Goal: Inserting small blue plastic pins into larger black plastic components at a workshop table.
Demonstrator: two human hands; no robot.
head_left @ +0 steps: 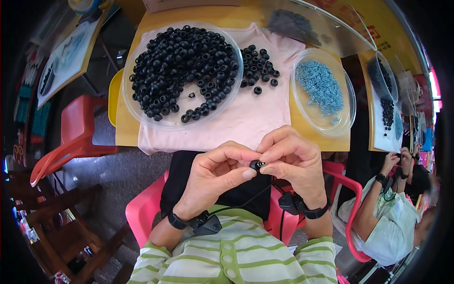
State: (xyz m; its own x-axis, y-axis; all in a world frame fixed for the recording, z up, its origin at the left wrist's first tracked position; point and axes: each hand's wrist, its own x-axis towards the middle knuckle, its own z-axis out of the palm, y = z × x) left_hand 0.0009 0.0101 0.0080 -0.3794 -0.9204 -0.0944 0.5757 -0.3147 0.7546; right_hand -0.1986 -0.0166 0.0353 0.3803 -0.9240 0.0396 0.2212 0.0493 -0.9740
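Just above my lap, at the table's near edge, a small round black bead (pixel 255 164) sits between my hands. My left hand (pixel 215 169) pinches it between thumb and fingertips. From the other side, my right hand (pixel 294 157) closes its thumb and fingers on the bead's right end, where a small shiny bit shows; I cannot make out what that is. Beyond my hands, a wide clear plastic tray (pixel 130 106) holds many black beads with large holes. More loose black beads (pixel 257 66) lie on the pink cloth (pixel 265 113) beside it.
A clear oval tray (pixel 326 127) at the right holds small blue pieces. Behind it a clear bin (pixel 326 28) contains dark pieces. Red chairs (pixel 78 125) stand at the left. A co-worker (pixel 383 227) sits at the right by another table with beads.
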